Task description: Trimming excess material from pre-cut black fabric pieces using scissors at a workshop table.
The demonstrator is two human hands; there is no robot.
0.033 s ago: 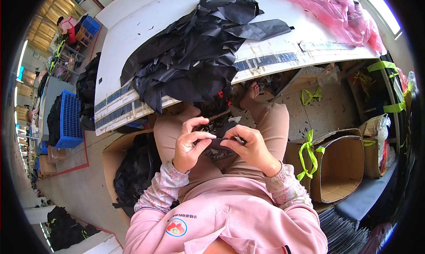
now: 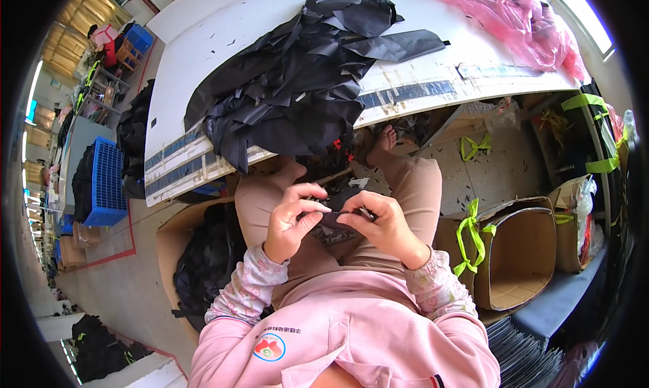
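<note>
A small piece of black sheet material (image 2: 331, 219) is pinched between my two hands, above my lap. My left hand (image 2: 295, 219) grips its left end between thumb and a finger, with the upper fingers curled over. On the other end, my right hand (image 2: 384, 224) pinches with thumb and bent fingers. Part of the piece is hidden behind my fingers. Beyond my hands, a large heap of black sheet pieces (image 2: 284, 97) lies on the white table (image 2: 433, 53) and hangs over its near edge.
To my left stands a cardboard box of black pieces (image 2: 209, 266); an empty-looking cardboard box (image 2: 520, 259) is at my right, with yellow-green ties (image 2: 468, 242). Pink plastic film (image 2: 507, 23) lies at the table's far right. A blue crate (image 2: 106, 181) stands far left. Dark scraps litter the floor.
The upper fingers of my left hand have curled slightly down and to the right, closer to the black piece. My right hand looks the same.
</note>
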